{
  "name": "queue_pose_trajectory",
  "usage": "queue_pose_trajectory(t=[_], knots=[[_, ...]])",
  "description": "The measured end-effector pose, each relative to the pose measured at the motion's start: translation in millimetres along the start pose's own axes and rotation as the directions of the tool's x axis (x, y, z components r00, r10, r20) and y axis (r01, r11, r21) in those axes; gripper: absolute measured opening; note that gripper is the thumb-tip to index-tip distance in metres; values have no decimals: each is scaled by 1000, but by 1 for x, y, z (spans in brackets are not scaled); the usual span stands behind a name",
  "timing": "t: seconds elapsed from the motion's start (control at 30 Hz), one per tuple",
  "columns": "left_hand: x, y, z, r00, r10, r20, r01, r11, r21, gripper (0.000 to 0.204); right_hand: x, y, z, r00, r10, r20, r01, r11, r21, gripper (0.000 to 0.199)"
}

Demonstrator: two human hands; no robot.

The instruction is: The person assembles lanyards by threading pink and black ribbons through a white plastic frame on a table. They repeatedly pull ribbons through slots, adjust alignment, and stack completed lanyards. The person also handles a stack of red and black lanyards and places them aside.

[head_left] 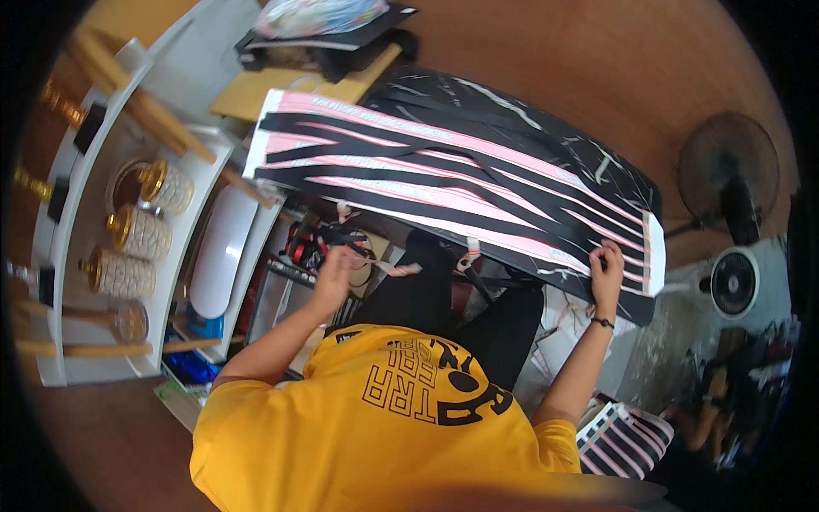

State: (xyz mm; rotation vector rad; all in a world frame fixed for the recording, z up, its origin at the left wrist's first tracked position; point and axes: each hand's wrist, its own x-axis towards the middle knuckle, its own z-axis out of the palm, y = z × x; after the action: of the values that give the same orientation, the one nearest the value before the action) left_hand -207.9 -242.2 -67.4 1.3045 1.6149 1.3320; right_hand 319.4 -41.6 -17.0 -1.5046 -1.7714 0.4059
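A long white-and-pink sheet (pixel 512 229) lies across a dark marble-patterned table (pixel 589 166). Several black strips (pixel 401 181) run along it, some lying crossed and loose at the left and middle. My right hand (pixel 607 263) rests on the sheet's right end, its fingers apart and touching the black strips. Off the table's near edge, my left hand (pixel 339 263) is closed, slightly blurred, above a cluttered shelf. From its fingers a thin pale strip (pixel 399 269) trails to the right, twisted at its end. Short pale tape pieces (pixel 469 247) hang at the table's near edge.
At the left stands a white shelf (pixel 175 290) with gold-lidded jars (pixel 136 230). Two fans, one dark (pixel 729 171) and one white-rimmed (pixel 734 283), are at the right. Another striped sheet (pixel 627 439) lies low on the right. A plastic bag (pixel 320 17) sits at the back.
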Motion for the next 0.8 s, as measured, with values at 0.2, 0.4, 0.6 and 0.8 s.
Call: queue_pose_trajectory(t=[0.2, 0.4, 0.6, 0.8], knots=[[-116, -120, -143, 704, 133, -698, 440, 690, 575, 22, 3, 9, -2, 997, -66, 43, 69, 994, -82, 7], [-251, -153, -202, 565, -153, -811, 803, 327, 498, 25, 11, 40, -4, 983, -145, 116, 150, 988, -41, 10], [-315, -145, -199, 257, -278, -925, 963, 159, 219, 18, 13, 46, -9, 986, -96, 138, 108, 990, -87, 24], [-366, -154, -189, 44, -433, -900, 998, -30, 63, 35, 14, 38, -11, 986, -61, 158, 84, 986, -147, 24]])
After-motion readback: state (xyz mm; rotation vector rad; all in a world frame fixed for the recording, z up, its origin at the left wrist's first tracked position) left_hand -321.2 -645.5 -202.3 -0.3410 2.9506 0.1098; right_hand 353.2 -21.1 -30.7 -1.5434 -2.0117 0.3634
